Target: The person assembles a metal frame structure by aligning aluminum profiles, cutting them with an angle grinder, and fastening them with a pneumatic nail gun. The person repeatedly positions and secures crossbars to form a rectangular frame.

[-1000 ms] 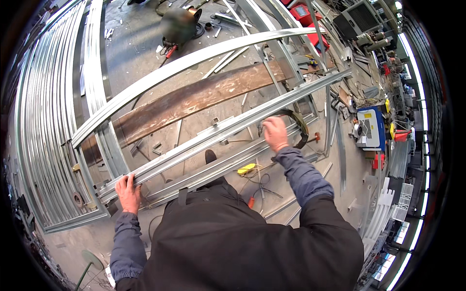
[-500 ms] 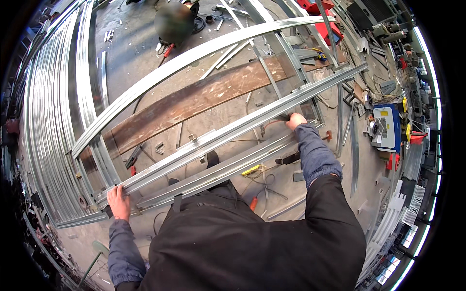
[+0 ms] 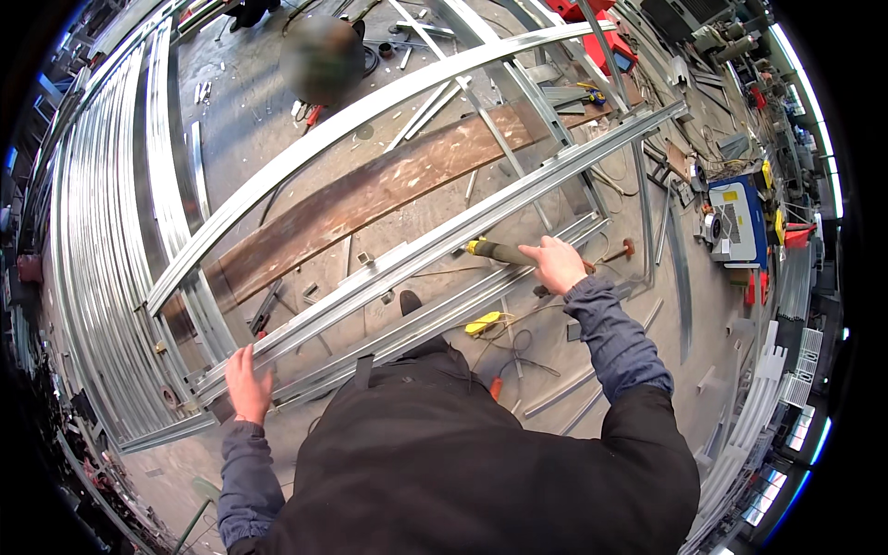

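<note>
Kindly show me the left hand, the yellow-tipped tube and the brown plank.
Left hand [image 3: 248, 388]: head view, back of hand.
Yellow-tipped tube [image 3: 502, 252]: head view, dark middle.
Brown plank [image 3: 388, 193]: head view, upper face.

1. The long channel rail [image 3: 435, 248] is showing glossy, smooth metal.
2. The arched profile [image 3: 370, 108] is gleaming, also metal.
3. The brown plank [image 3: 370, 194] is looking matt and scuffed.
4. The blue-grey sleeve [image 3: 618, 340] is showing matt, crinkled cloth.

A blue-and-white machine [image 3: 737, 227] stands at the right, a red box [image 3: 620, 44] near the top; a yellow thing [image 3: 482, 323] lies on the floor [image 3: 240, 129] near an orange handle [image 3: 497, 387].
</note>
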Demonstrator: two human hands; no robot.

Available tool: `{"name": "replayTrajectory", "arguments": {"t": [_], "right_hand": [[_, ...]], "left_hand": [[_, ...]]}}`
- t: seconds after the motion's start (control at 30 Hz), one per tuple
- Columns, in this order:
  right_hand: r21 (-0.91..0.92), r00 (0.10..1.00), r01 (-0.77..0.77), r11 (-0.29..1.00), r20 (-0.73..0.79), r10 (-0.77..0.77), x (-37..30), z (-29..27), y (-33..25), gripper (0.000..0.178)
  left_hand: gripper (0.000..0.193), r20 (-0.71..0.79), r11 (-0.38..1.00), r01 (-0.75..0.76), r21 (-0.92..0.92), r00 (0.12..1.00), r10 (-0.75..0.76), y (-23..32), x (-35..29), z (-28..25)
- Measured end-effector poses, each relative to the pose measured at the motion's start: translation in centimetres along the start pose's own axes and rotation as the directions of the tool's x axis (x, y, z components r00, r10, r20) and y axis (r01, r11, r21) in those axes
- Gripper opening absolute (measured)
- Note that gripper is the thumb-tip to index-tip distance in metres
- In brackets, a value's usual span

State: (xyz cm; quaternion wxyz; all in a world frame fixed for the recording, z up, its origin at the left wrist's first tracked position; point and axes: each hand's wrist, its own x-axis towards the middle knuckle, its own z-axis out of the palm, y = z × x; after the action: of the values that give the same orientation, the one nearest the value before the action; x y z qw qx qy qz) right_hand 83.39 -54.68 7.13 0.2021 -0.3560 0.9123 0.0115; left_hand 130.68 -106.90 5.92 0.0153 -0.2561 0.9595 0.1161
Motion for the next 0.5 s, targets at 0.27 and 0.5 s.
{"name": "replayTrajectory", "arguments": {"t": [0.27, 0.5], "right_hand": [[-0.042, 0.962, 0.225, 0.973, -0.149, -0.229, -8.2, -8.3, -9.4, 0.059], [-0.065, 0.910, 0.348, 0.935, -0.218, -0.353, -11.7, -12.0, -14.7, 0.063]], "left_hand": [[0.059, 0.176, 0.707, -0.324, -0.629, 0.826, 0.535, 16.6, 4.6, 1.6], [0.104, -0.079, 0.517, -0.579, -0.631, 0.710, 0.699, 26.5, 8.3, 7.3]]}}
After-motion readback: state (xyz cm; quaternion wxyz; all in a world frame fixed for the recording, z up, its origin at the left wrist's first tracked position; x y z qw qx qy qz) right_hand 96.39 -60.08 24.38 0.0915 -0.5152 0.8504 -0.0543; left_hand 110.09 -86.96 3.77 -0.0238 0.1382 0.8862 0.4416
